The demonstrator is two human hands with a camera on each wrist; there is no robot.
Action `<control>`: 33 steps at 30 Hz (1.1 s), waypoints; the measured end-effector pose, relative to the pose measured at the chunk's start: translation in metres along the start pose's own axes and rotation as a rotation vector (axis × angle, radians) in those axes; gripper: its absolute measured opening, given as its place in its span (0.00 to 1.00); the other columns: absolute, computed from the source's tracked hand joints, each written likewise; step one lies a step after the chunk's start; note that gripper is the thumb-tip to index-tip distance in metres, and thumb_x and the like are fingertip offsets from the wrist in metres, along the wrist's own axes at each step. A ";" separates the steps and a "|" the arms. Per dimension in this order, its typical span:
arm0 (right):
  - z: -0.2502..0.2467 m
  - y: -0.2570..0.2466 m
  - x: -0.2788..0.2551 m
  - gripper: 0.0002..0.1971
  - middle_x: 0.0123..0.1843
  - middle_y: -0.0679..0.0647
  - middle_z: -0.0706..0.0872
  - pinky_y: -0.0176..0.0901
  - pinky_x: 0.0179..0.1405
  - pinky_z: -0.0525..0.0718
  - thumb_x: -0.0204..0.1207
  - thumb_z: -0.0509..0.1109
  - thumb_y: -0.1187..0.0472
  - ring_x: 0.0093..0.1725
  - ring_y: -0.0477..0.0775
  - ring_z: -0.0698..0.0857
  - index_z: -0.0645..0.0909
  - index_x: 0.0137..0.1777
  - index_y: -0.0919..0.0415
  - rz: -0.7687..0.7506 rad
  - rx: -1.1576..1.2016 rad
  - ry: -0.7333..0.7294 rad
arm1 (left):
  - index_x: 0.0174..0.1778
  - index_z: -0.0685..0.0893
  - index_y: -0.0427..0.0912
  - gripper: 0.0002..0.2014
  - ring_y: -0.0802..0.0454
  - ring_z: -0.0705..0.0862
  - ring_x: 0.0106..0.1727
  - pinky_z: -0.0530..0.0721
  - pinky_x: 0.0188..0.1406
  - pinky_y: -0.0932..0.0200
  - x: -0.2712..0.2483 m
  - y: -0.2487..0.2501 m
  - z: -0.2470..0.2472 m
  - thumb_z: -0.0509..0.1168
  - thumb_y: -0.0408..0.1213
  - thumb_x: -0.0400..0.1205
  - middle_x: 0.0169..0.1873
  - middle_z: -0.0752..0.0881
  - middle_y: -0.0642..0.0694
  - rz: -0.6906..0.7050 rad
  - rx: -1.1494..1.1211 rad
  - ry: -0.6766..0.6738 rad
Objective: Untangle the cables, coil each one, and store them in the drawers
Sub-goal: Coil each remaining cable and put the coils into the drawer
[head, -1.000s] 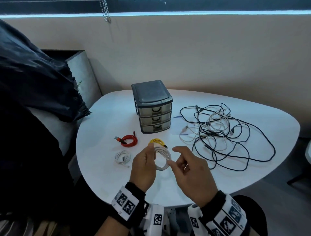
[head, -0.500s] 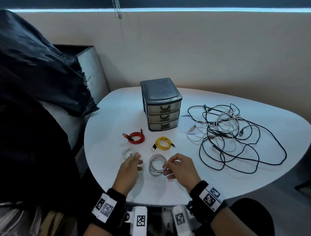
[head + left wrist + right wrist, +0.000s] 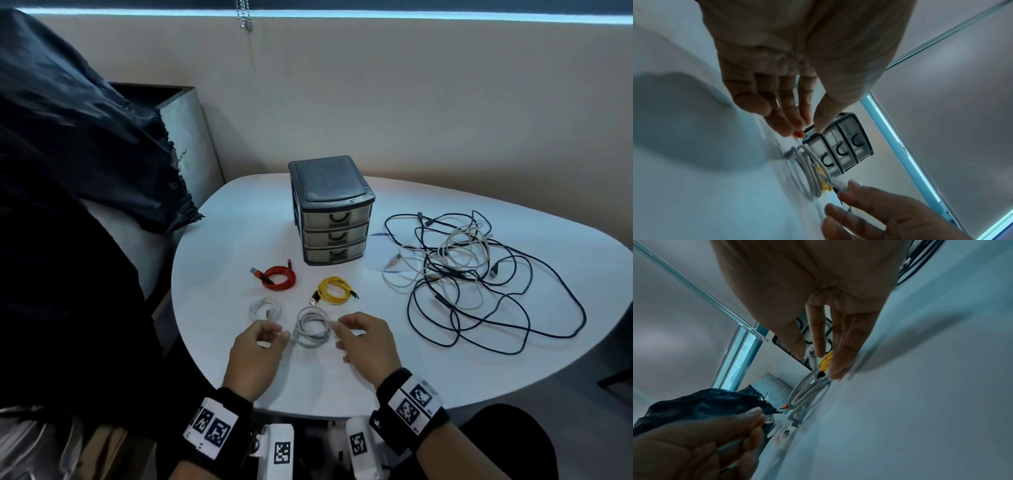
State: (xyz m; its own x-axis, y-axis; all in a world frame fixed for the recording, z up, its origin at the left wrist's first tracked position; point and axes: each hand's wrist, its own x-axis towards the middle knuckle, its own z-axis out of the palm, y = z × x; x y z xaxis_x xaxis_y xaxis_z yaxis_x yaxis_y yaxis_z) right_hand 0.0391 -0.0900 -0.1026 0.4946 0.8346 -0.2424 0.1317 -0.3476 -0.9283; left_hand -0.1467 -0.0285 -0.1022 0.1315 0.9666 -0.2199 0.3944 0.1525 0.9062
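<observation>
Behind the drawer unit (image 3: 332, 212), frosted fronts blur any contents. In the left wrist view, fingers (image 3: 785, 116) cover most of the red cable (image 3: 798, 134) beside the unit. The tangled cables (image 3: 916, 259) are cut by the frame's top edge.
</observation>
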 end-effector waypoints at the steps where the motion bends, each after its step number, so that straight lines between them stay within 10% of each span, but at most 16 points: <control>1: -0.001 0.000 0.000 0.07 0.41 0.52 0.90 0.54 0.37 0.91 0.75 0.76 0.53 0.36 0.54 0.91 0.86 0.43 0.56 0.013 0.005 -0.005 | 0.39 0.87 0.40 0.06 0.49 0.86 0.29 0.82 0.34 0.59 -0.001 0.002 0.002 0.73 0.38 0.80 0.32 0.88 0.47 -0.005 0.026 -0.036; 6: 0.013 0.000 0.006 0.04 0.36 0.50 0.90 0.61 0.46 0.90 0.74 0.76 0.54 0.39 0.51 0.91 0.86 0.39 0.51 0.017 -0.048 -0.046 | 0.37 0.89 0.34 0.11 0.49 0.83 0.23 0.75 0.19 0.65 -0.008 0.017 0.014 0.70 0.37 0.81 0.26 0.87 0.45 -0.092 0.107 -0.318; 13: 0.014 -0.013 0.023 0.18 0.43 0.46 0.89 0.45 0.49 0.84 0.75 0.67 0.36 0.44 0.48 0.87 0.85 0.49 0.50 -0.010 -0.262 0.029 | 0.39 0.82 0.48 0.09 0.54 0.86 0.35 0.83 0.38 0.57 0.010 0.022 0.010 0.69 0.49 0.80 0.34 0.87 0.51 0.061 0.398 -0.061; 18: 0.025 -0.011 0.026 0.08 0.38 0.51 0.90 0.48 0.44 0.87 0.71 0.69 0.50 0.41 0.54 0.88 0.87 0.40 0.52 -0.009 -0.353 -0.090 | 0.44 0.78 0.45 0.21 0.44 0.86 0.41 0.84 0.43 0.54 0.019 0.023 0.027 0.57 0.61 0.78 0.39 0.87 0.45 -0.008 0.625 -0.061; 22: 0.022 0.001 0.020 0.02 0.40 0.48 0.88 0.61 0.37 0.90 0.68 0.71 0.56 0.37 0.55 0.89 0.82 0.37 0.48 -0.042 -0.215 -0.130 | 0.51 0.77 0.42 0.19 0.44 0.83 0.49 0.74 0.42 0.58 0.015 0.024 0.032 0.66 0.56 0.79 0.45 0.85 0.46 -0.027 0.550 -0.050; 27: 0.013 -0.003 0.008 0.10 0.51 0.49 0.85 0.55 0.46 0.89 0.76 0.66 0.59 0.43 0.54 0.88 0.74 0.53 0.42 -0.128 -0.188 -0.247 | 0.29 0.77 0.41 0.14 0.44 0.83 0.36 0.73 0.29 0.57 0.011 0.023 0.038 0.64 0.40 0.81 0.28 0.81 0.46 0.061 0.451 -0.114; 30: 0.008 -0.013 0.005 0.13 0.51 0.47 0.86 0.50 0.54 0.84 0.77 0.64 0.54 0.47 0.50 0.86 0.76 0.60 0.43 -0.175 -0.144 -0.350 | 0.42 0.85 0.38 0.13 0.43 0.86 0.46 0.84 0.47 0.46 0.010 0.028 0.040 0.58 0.42 0.77 0.40 0.88 0.42 0.038 0.157 -0.246; 33: 0.003 -0.024 0.002 0.07 0.45 0.47 0.86 0.45 0.50 0.81 0.83 0.65 0.52 0.44 0.45 0.83 0.83 0.55 0.50 -0.176 -0.001 -0.331 | 0.48 0.85 0.39 0.13 0.47 0.83 0.40 0.80 0.41 0.47 0.008 0.037 0.039 0.57 0.38 0.77 0.39 0.87 0.42 0.017 -0.007 -0.321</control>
State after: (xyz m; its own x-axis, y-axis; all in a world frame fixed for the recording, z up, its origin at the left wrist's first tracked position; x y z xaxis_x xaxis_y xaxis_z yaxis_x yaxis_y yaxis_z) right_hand 0.0345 -0.0784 -0.0820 0.1598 0.9746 -0.1569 0.1911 -0.1865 -0.9637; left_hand -0.0957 -0.0232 -0.0843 0.4184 0.8551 -0.3063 0.3831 0.1396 0.9131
